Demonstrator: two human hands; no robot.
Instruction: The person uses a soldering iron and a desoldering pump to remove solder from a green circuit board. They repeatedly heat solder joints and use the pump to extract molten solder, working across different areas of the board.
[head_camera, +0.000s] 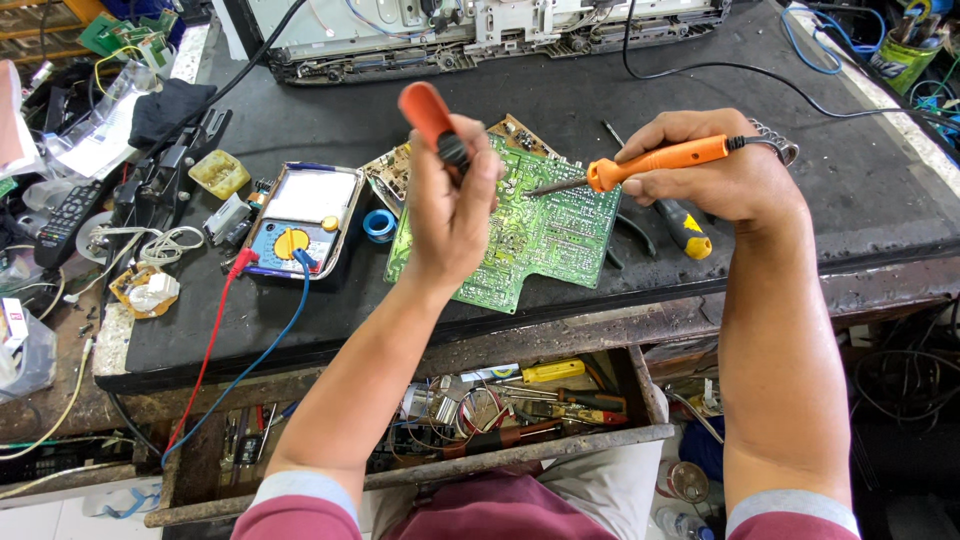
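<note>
The left hand (452, 205) is closed around a red-handled tool (432, 120) above the green circuit board (535, 225), which lies flat near the front edge of the black bench mat (720, 110). The right hand (712, 170) grips an orange soldering iron (650, 162), tip over the board's upper part. Bare mat lies beyond the board. Below the board, an open wooden drawer (560, 445) holds a yellow-handled screwdriver (545, 371) and mixed tools.

Circuit board (540, 225), centre frame: green, pale printed tracks. Soldering iron (660, 162) handle: orange. Tool (432, 120) at upper centre: red-orange grip, black collar. Meter (300, 215), left of centre: yellow dial on blue face; leads red and blue. Surface (600, 95): black mat. Tape roll (380, 225): blue. Sleeves (300, 510), bottom: maroon, grey trim.
</note>
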